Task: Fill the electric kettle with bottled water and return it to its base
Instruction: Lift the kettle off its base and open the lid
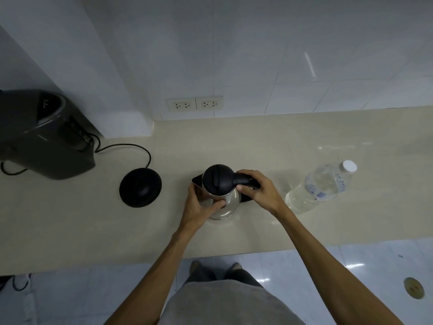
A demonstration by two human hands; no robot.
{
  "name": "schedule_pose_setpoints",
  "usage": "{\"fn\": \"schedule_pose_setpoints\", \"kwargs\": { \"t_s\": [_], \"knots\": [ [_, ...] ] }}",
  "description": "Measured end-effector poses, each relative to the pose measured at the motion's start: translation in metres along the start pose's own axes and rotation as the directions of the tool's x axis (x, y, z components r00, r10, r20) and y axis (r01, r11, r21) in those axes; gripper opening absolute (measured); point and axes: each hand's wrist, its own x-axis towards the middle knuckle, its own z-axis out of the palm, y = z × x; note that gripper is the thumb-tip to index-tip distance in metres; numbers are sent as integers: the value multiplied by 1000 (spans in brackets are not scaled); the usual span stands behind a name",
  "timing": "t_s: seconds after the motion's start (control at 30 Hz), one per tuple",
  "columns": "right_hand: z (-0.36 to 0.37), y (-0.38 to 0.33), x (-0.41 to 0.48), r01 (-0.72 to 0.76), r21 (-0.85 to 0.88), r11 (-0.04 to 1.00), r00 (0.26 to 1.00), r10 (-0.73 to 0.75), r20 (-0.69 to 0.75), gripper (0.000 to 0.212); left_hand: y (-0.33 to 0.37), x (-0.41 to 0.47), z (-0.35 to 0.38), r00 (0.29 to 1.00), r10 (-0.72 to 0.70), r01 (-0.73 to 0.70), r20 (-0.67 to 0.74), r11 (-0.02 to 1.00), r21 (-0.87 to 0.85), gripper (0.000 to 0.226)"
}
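Beige stone-look counter (pixel 257 141) runs across the middle of the frame, white tiled wall (pixel 257 55) above it, glossy floor at the bottom. Steel-bodied kettle (pixel 219 191) with black lid stands upright on the counter at centre, off its base. Black round base (pixel 140 186) sits just left of it, apart, nothing between them; its cord (pixel 131 146) loops up-left toward a dark grey appliance (pixel 44 134) at the left edge. Double wall socket (pixel 195 103) above centre, nothing plugged in. Clear water bottle (pixel 321 186) with white cap (pixel 349 165) stands right of the kettle — cap on, apart from the right forearm.

Kettle orientation: spout points left and slightly up in the frame, handle (pixel 246 180) sticks out to the right, so spout-to-handle axis runs roughly left-right; lid closed.

Left hand (pixel 199 207) wraps the steel body from the lower left, thumb across the front, fingers curled behind — holding the kettle. Right hand (pixel 256 191) closes over the black handle, fingers curled over its top, thumb tip against the handle root near the lid.

Small round floor drain (pixel 414 288) at lower right.
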Motion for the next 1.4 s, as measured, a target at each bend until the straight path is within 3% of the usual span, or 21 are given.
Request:
{"fn": "schedule_pose_setpoints", "kwargs": {
  "t_s": [0.1,0.17,0.27,0.33,0.47,0.6,0.77,0.97,1.23,1.3,1.4],
  "knots": [
    [4,-9,0,-44,-72,996,998,41,-42,44,-1,-1,0,1000,17,-17,-2,1000,-10,94],
    [13,-20,2,-13,-211,977,993,-11,-114,56,-1,-1,0,1000,22,-22,0,1000,-22,96],
    [37,-42,9,109,-423,900,972,-186,-146,65,-1,-2,0,1000,27,-27,11,999,-34,95],
    [57,-56,15,134,-495,859,972,-212,-105,66,1,-3,0,999,27,-26,25,999,-34,98],
    [85,-62,22,121,-730,672,968,-244,-65,61,4,-3,-3,997,51,-49,58,998,-40,109],
    [87,-53,17,33,-797,603,947,-273,-167,56,3,1,-18,990,98,-94,102,995,-44,100],
    [86,-45,16,7,-762,648,922,-298,-246,64,5,11,-26,985,85,-83,148,996,-19,93],
    [91,-49,19,25,-760,649,918,-315,-240,51,-1,9,-14,990,50,-41,134,997,-72,86],
    [88,-58,21,52,-801,596,939,-302,-164,45,-7,10,-6,995,44,-35,94,994,-99,105],
    [86,-62,20,79,-767,637,944,-295,-148,44,-10,11,-6,994,35,-26,99,995,-93,99],
    [74,-69,17,84,-577,813,964,-213,-158,46,-11,13,-7,992,40,-29,116,995,-94,89]
  ]
}}
